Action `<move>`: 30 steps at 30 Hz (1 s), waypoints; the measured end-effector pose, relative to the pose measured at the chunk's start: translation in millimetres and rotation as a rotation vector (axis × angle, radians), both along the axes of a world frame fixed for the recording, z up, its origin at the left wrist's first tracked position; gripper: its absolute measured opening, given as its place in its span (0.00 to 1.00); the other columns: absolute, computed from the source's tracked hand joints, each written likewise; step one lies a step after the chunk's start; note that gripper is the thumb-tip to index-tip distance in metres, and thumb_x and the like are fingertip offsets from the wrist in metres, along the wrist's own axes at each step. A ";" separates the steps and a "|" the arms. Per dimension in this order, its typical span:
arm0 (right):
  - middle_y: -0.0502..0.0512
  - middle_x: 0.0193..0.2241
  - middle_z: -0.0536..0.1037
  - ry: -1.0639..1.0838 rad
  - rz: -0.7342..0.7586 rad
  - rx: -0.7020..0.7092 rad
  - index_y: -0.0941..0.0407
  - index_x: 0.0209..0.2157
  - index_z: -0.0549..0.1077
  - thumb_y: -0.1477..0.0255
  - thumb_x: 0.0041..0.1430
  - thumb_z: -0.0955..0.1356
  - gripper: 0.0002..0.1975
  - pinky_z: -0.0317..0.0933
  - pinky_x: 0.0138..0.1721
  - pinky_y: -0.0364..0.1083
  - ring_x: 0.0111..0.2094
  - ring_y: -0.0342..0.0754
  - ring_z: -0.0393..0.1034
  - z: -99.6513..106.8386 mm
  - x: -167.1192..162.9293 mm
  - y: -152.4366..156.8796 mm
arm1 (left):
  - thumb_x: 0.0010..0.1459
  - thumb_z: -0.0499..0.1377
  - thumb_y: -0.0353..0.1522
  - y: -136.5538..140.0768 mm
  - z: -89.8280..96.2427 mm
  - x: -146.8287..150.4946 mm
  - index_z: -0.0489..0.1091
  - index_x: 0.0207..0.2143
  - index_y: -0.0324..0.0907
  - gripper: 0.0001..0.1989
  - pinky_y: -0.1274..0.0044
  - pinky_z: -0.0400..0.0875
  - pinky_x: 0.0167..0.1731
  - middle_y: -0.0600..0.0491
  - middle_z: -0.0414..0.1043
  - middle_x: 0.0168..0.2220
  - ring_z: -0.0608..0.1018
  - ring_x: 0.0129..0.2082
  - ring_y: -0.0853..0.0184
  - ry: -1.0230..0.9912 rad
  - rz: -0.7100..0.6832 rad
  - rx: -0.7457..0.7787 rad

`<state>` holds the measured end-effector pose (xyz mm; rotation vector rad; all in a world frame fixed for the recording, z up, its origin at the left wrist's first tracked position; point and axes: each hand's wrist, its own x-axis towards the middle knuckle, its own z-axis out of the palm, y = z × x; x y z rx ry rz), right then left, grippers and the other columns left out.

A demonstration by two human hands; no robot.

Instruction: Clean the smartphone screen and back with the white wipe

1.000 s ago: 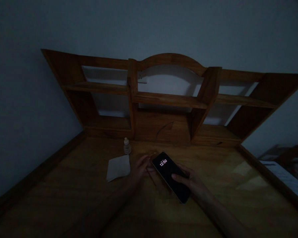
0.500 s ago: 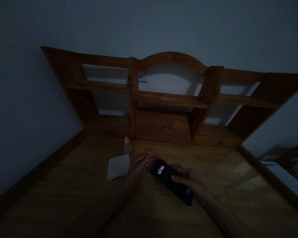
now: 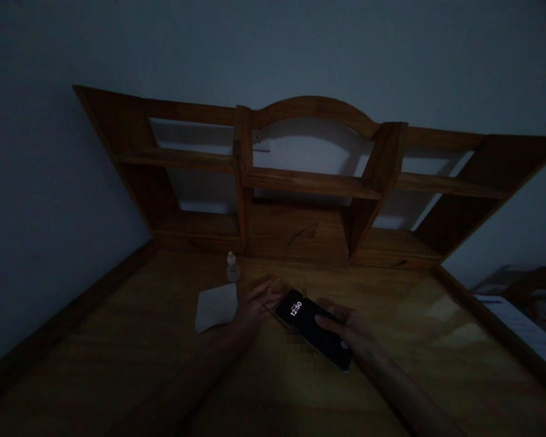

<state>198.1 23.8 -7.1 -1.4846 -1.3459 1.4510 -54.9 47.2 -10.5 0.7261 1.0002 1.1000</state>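
Lowered slightly since earlier, smartphone [image 3: 313, 329] now lies flatter over desk [image 3: 118, 364]; right hand [image 3: 352, 331] clamps its lower end, left hand [image 3: 255, 303] fingers pinch the top edge.

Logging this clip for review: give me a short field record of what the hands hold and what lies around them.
setting: dim room, wooden desk with shelf unit
right hand: holds phone, screen lit, reads 12:50
left hand: fingers at the phone's far end, on a thin clear piece too dark to identify
beside left hand: white cloth, lying flat
behind cloth: small bottle, upright
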 end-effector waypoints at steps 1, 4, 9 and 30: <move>0.55 0.29 0.76 0.004 -0.006 -0.002 0.59 0.35 0.75 0.53 0.48 0.76 0.24 0.49 0.19 0.39 0.26 0.47 0.69 -0.4 0.3 0.1 | 0.58 0.62 0.37 0.0 -0.3 -0.5 0.57 0.64 0.40 0.33 0.69 0.71 0.45 0.40 0.73 0.48 0.77 0.47 0.56 0.032 -0.013 -0.003; 0.55 0.28 0.76 0.006 -0.014 0.001 0.59 0.35 0.75 0.54 0.48 0.76 0.23 0.49 0.18 0.40 0.25 0.47 0.68 -2.1 1.2 1.0 | 0.61 0.59 0.40 -0.8 1.6 -1.4 0.57 0.64 0.41 0.31 0.72 0.73 0.38 0.41 0.74 0.46 0.79 0.42 0.57 0.115 -0.044 0.003; 0.56 0.29 0.77 0.035 -0.017 0.047 0.60 0.31 0.75 0.55 0.47 0.77 0.22 0.61 0.27 0.43 0.30 0.50 0.71 -7.7 2.1 4.1 | 0.61 0.58 0.41 -1.4 5.6 -1.6 0.58 0.63 0.42 0.30 0.76 0.72 0.33 0.42 0.74 0.45 0.79 0.40 0.60 0.231 -0.059 0.034; 0.55 0.27 0.75 -0.066 -0.016 0.095 0.60 0.30 0.74 0.53 0.49 0.75 0.23 0.59 0.27 0.44 0.28 0.49 0.70 8.0 -5.5 -4.8 | 0.57 0.52 0.58 -3.1 -8.6 15.7 0.61 0.62 0.45 0.38 0.69 0.76 0.39 0.44 0.68 0.55 0.77 0.46 0.53 0.114 -0.185 -0.046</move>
